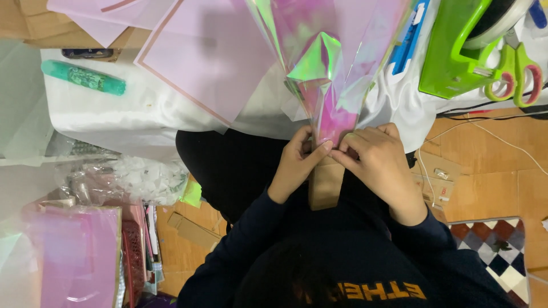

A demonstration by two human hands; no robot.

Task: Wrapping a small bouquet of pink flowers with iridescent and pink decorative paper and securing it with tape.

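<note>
- The shiny wrapping film (328, 68) is see-through and shimmers pink, green and purple; it is gathered into a cone that fans wide at the top and narrows to a tight neck at the bottom, over the edge of the white-covered table (114, 117).
- Below the neck a brown paper strip (325, 185) hangs down over the person's dark lap.
- The left hand (297, 162) is closed on the neck of the film, thumb pressed against its front.
- The right hand (377, 157) is curled shut on the same neck from the other side, fingertips meeting the left thumb.
- A pale pink paper sheet (211, 63) lies on the table beside the cone.
- Farther left lies a green tube (83, 77).
- At the far right sit a green tape dispenser (456, 57) and scissors (516, 74) with green and pink handles.
</note>
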